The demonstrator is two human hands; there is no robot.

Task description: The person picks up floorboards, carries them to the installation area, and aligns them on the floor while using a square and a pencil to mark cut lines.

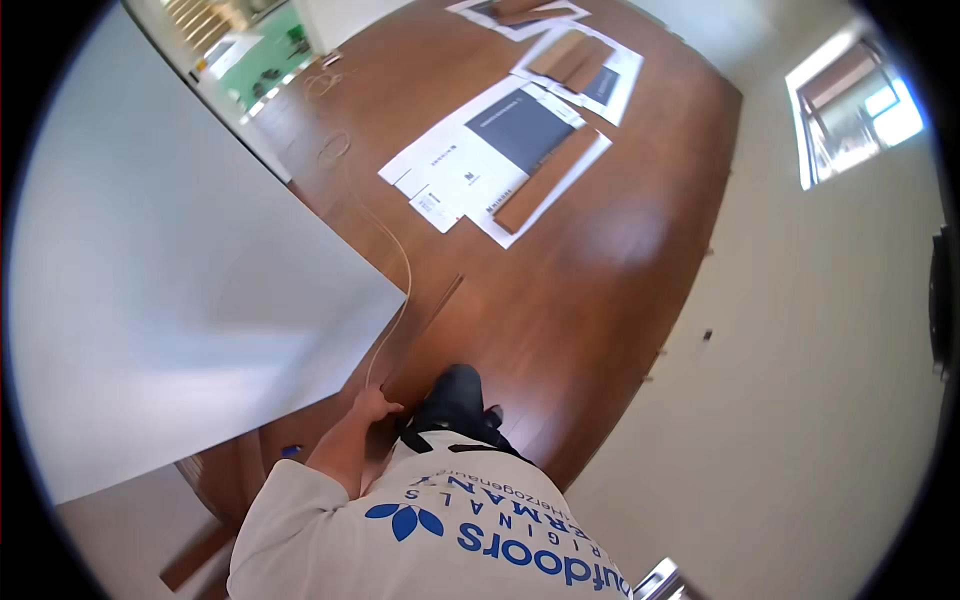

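My left hand [374,404] is low in front of me, left of my dark trousers, its fingers curled at the near end of a narrow brown floor plank [428,322]. The plank slants away from me over the brown wood floor [560,330]. A thin pale cord [408,262] runs across the floor and passes behind the same hand. My right hand is out of view.
A large pale panel [200,260] fills the left side. Flattened cartons [440,160] with brown planks [550,180] on them lie ahead. A small blue object [291,451] is at lower left. A beige wall [800,380] with a window [860,105] borders the right.
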